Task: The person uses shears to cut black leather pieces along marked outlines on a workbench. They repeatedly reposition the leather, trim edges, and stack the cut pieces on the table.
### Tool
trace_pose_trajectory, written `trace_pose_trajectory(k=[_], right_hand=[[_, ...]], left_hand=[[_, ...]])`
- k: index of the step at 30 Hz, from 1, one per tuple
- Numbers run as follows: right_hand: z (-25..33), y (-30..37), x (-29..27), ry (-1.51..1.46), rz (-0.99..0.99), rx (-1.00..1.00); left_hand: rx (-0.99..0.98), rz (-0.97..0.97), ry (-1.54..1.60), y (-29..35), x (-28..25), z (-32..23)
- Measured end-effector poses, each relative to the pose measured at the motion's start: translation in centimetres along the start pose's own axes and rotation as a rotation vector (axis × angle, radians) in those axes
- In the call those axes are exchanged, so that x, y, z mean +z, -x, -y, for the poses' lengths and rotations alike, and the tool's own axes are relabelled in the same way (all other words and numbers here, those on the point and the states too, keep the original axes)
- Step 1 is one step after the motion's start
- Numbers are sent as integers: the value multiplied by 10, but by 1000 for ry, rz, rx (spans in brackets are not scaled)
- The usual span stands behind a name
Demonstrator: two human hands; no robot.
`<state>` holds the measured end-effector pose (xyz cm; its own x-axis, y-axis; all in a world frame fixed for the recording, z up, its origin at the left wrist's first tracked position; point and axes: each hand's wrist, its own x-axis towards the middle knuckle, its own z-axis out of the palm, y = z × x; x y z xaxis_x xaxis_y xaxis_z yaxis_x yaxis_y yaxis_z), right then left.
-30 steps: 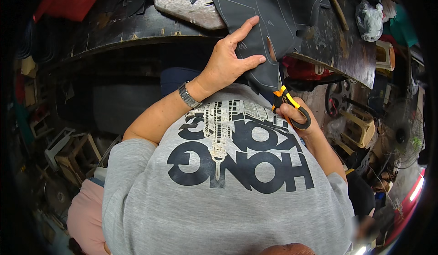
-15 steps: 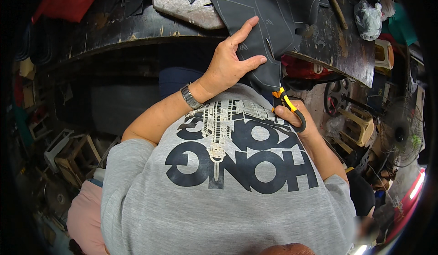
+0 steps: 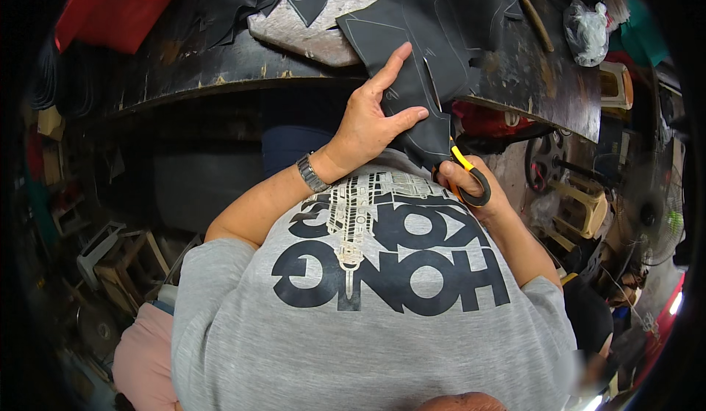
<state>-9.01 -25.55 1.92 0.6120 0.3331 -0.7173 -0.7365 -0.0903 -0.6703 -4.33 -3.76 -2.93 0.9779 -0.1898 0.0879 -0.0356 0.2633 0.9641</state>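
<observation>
My left hand (image 3: 376,109) holds a black sheet (image 3: 412,72) marked with pale outlines. Its thumb and index finger stretch across the top, while the other fingers are mostly hidden by the hand and the sheet. The sheet hangs from the table's edge toward my body. Scissors (image 3: 469,177) with yellow and black handles are in my right hand (image 3: 489,188), close to my shirt at the sheet's near end. A slim blade shows through the sheet beside my left thumb; the rest of the blades is hidden.
The dark, worn table (image 3: 184,65) carries a pale slab (image 3: 312,32), black cut pieces (image 3: 305,0) and a red bag (image 3: 125,10). To the right lie a wooden stick (image 3: 538,25) and a clear plastic bag (image 3: 586,36). A stool (image 3: 581,201) stands below.
More of the blade shows along the sheet, and the scissors' handles look wider apart. My left hand keeps nearly the same place on the sheet.
</observation>
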Motion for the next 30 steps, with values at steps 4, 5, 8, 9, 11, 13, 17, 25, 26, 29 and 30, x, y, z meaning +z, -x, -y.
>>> trace_pose_trajectory(k=[4,5,8,9,11,13,17,25,26,29,30], right_hand=[[7,8,5,-21,-23,45],[7,9,6,-13,-20,46],[7,7,6,11,-11,43],[7,6,5,16,-11,38],[5,2,4,28,-13,22],[3,-4,4,43,-16,4],[6,-16,-3,35,76,10],[-1,-18,3,-116,75,-64],[-2,-17,4,-124,67,-60],[0,-14,4,-99,48,-40],[2,-12,3,-71,51,-17]], left_hand=[[32,1,-42,0,1,1],[13,4,-33,1,0,1],[-29,-4,-22,1,-3,1],[-51,-9,-17,1,-5,1],[-53,-15,-26,1,-8,0],[7,-17,-58,0,-9,0],[13,-8,-78,0,-9,-1],[-10,3,-71,3,-8,-4],[-12,6,-61,3,-8,-4],[-15,7,-57,4,-8,-3],[-20,5,-44,5,-8,-3]])
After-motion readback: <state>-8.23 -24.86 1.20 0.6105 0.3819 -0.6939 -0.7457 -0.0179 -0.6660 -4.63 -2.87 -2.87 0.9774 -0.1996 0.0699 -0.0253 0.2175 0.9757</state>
